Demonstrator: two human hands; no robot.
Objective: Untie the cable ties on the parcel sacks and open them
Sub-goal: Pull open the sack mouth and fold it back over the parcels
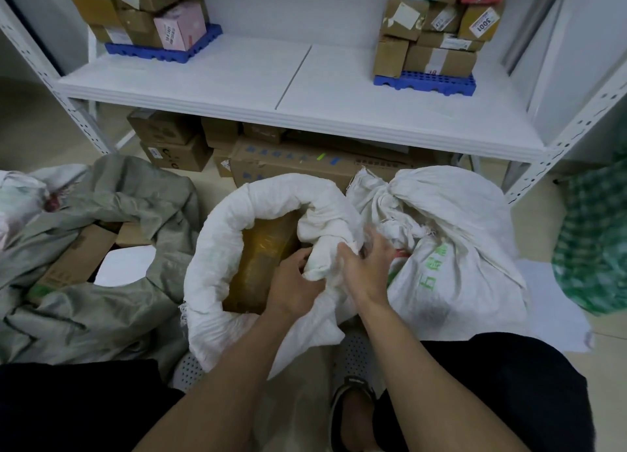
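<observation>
White sack (217,248) at 6 o'clock: open, rim rolled down | left hand (291,282) and right hand (364,268) close together, both gripping its rim | tied sack (451,234) at 3 o'clock: knot left | grey sack (112,214) at 9 o'clock: open

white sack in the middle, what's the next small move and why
Probably fold the bunched rim over and outward. Both the left hand and right hand grip that bunch on the white sack, whose rim is already rolled down elsewhere, showing a yellow parcel.
</observation>
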